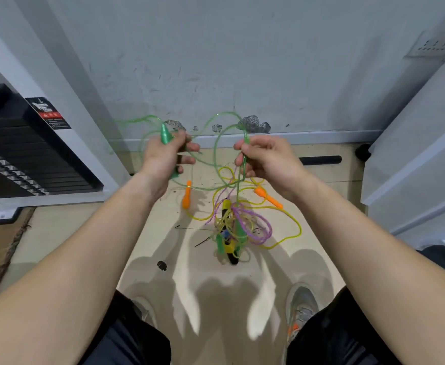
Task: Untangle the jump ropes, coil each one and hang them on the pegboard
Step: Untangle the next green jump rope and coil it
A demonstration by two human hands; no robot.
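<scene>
Beige floor (150,233) holds the tangle (231,233); my left hand (163,159) grips a green handle (166,134), my right hand (268,159) pinches its green rope (238,188), dropping toward six o'clock.

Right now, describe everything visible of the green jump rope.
The green jump rope is a translucent plastic cord with a tapered green handle. The left hand grips the handle; the right hand pinches the cord. It loops between them, then drops into the tangle of yellow and purple ropes on the floor.

Forearms (89,246) bare. Black cloth (126,338) covers both legs. Grey mesh trainers (301,306) on the feet, right one with orange accents.
</scene>
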